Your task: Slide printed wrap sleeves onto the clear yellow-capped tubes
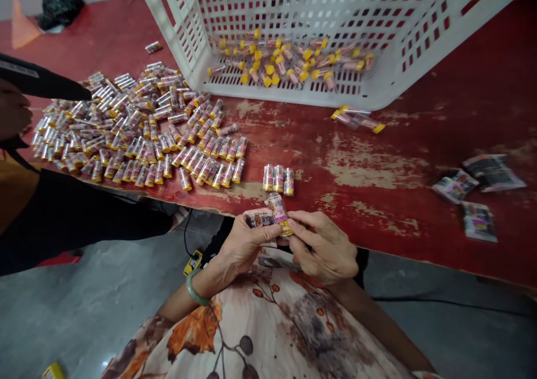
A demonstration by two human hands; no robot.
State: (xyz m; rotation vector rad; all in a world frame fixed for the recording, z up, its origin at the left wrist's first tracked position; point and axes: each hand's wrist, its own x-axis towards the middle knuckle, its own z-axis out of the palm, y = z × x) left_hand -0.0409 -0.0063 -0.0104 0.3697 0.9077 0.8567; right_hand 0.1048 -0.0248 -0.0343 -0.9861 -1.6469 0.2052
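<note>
In front of my body, just off the table's front edge, my left hand (241, 245) is closed on a printed label sheet or stack of labels (257, 219). A small clear tube (277, 211) with a printed wrap and a yellow end lies tilted over these labels, against my left thumb. My right hand (325, 247) is closed, its thumb and fingertips pinching the tube's lower right side. Three wrapped tubes (278, 179) stand side by side on the table just beyond my hands.
Many wrapped tubes (138, 122) cover the red table (377, 166) at left. A white plastic basket (289, 91) holds yellow-capped tubes (272, 60). Loose tubes (356, 119) lie before it. Label packs (480, 222) lie at right. Another person's hand (12, 108) is at far left, beside a dark tool (46, 80).
</note>
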